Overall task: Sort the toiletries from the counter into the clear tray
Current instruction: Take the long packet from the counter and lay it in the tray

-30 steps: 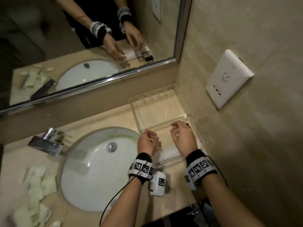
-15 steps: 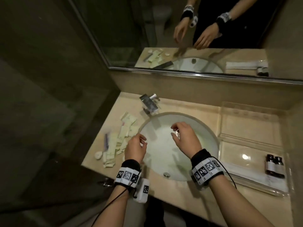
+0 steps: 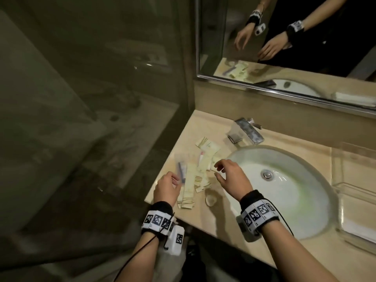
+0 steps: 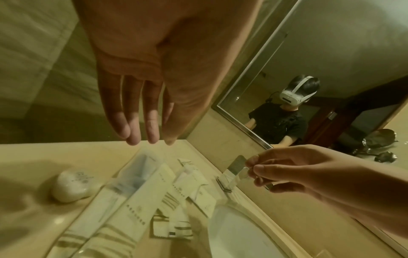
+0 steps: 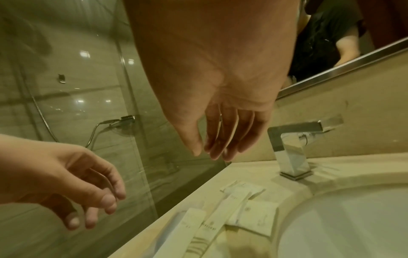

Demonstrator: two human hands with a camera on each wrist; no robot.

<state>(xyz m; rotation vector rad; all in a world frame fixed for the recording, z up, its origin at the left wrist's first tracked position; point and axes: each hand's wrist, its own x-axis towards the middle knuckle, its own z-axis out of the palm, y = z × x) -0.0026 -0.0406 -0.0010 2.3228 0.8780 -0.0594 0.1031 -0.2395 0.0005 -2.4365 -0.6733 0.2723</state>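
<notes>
A heap of pale toiletry packets [image 3: 195,171] lies on the beige counter left of the sink, with a blue-tinted sachet [image 3: 182,169] at its left side. A small round wrapped soap [image 3: 210,198] sits by the heap's near edge. My left hand [image 3: 176,180] hovers over the heap's left side, fingers loosely extended and holding nothing. My right hand [image 3: 217,169] hovers over its right side, fingers relaxed and empty. In the left wrist view, fingers [image 4: 145,132] hang above the packets [image 4: 154,192]. The clear tray [image 3: 354,159] stands at the far right, partly cut off.
A white basin [image 3: 284,190] fills the counter's middle, with a square chrome faucet [image 3: 247,132] behind it. A mirror [image 3: 284,37] runs along the back wall. A glass shower partition [image 3: 101,98] closes the left side. The counter's front edge is just below my wrists.
Both hands left the clear tray, crossed the basin to the left and now hover over the packet heap. My view swung left with them. Neither hand holds anything.
</notes>
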